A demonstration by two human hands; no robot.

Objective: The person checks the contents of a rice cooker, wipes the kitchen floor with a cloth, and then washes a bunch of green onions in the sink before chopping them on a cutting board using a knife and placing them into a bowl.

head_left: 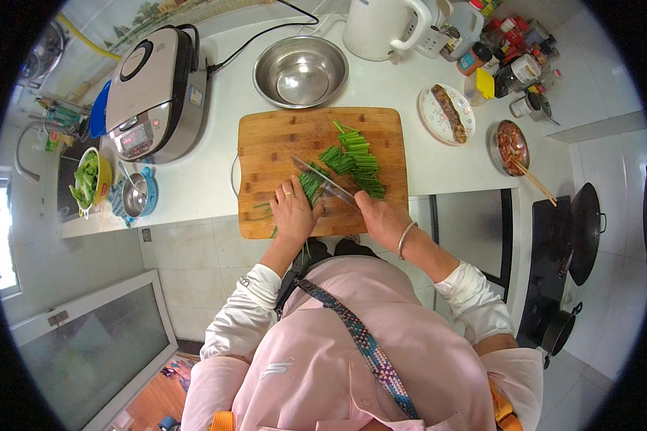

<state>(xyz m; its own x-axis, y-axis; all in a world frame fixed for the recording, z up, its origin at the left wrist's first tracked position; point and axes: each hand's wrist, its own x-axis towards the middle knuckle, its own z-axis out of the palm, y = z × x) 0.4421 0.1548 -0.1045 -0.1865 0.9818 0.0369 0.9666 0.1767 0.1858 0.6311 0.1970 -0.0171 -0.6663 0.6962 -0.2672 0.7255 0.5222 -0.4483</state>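
A wooden cutting board (269, 134) lies at the counter's front edge. My right hand (384, 218) grips the handle of a kitchen knife (326, 180), whose blade slants up and left across the board. My left hand (294, 210), with a ring on it, presses on a bunch of long green stalks (311, 186) beside the blade; some thin leaves stick out left of and below this hand. Cut green stalks (358, 156) lie in rows on the board's right half, beyond the knife. The knife's handle is mostly hidden in my right fist.
Behind the board stands a steel bowl (302, 73). A rice cooker (151, 97), a basin of leafy greens (89, 175) and a blue-handled cup (140, 194) are left. Right are a plate with a long browned piece of food (428, 110), a bowl with chopsticks (509, 148), a kettle (374, 27) and seasoning jars (472, 59).
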